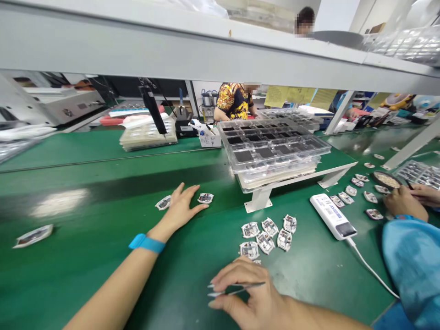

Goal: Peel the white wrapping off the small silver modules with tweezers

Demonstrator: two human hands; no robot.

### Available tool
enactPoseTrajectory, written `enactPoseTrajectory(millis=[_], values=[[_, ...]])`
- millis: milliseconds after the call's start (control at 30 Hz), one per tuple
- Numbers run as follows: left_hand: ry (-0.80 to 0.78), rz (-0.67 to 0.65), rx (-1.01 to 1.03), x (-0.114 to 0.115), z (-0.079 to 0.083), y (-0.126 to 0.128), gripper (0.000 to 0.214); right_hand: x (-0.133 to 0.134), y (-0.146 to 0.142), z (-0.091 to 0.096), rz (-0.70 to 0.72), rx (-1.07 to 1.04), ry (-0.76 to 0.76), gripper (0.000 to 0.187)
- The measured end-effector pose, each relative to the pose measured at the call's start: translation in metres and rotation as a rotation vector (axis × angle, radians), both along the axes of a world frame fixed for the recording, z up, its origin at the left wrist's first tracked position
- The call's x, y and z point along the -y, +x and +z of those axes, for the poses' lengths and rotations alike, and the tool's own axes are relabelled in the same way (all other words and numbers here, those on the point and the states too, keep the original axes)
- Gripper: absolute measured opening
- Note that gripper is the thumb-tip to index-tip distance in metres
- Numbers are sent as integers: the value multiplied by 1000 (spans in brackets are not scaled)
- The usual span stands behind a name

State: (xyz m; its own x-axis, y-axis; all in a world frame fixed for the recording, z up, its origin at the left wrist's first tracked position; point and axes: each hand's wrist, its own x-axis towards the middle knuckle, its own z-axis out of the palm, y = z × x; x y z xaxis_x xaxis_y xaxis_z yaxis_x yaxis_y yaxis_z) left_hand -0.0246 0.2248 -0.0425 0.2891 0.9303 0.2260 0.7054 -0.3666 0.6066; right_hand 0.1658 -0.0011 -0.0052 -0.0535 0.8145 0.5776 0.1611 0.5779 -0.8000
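My left hand (pixel 181 205), with a blue band on its wrist, reaches over the green bench with its fingers spread. Just left of its fingers lies a small white-framed electronic part (pixel 163 202), partly covered by the hand. A second such part (pixel 205 198) sits right of my thumb and index finger. Low in the view, my right hand (pixel 245 291) pinches a pair of metal tweezers (pixel 237 288) between thumb and fingers. Directly beyond it lies a group of several similar parts (pixel 266 242), one partly hidden by the hand.
Clear plastic trays (pixel 275 142) are stacked on a low green stand (pixel 263 199). A white power strip-like device (pixel 332 216) with a cable lies right. A co-worker's hand (pixel 405 201) works beside more parts. Another part (pixel 33 236) lies far left. A shelf beam (pixel 206 50) crosses above.
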Motion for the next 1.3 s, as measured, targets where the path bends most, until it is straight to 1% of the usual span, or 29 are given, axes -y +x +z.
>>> enactPoseTrajectory(millis=[67, 133, 233, 300, 433, 533, 567, 600, 700, 767, 867, 1133, 1300], values=[[-36, -22, 46, 1, 2, 13, 51, 0, 1, 1, -10, 12, 5, 11], [-64, -10, 105, 7, 6, 19, 43, 1, 2, 2, -18, -2, -4, 11], [-123, 33, 212, 28, 17, 21, 39, 2, 4, 6, -30, -47, -52, 10], [-206, 43, 296, 53, 22, 22, 40, 2, 5, 8, -43, -72, -88, 7], [-396, -18, 473, 117, 27, 26, 45, 0, 7, 8, -86, -127, -146, 2], [-628, -61, 643, 163, 27, 28, 46, -2, 8, 4, -80, -154, -188, 2], [-678, -66, 685, 175, 27, 29, 46, -3, 7, 3, -69, -151, -199, 2], [-709, -66, 713, 186, 26, 29, 45, -3, 7, 2, -56, -142, -208, 1], [-707, -60, 720, 209, 22, 31, 40, -1, 4, -1, -9, -96, -220, 2], [-701, -61, 718, 217, 21, 30, 37, 0, 2, -2, 15, -60, -217, 2], [-697, -56, 717, 221, 20, 29, 37, 1, 1, -2, 24, -14, -219, 1], [-686, -63, 681, 223, 14, 28, 35, -1, 1, -7, 41, 25, -246, 4], [-691, -62, 656, 223, 11, 28, 35, -1, 2, -9, 36, -24, -258, 2]])
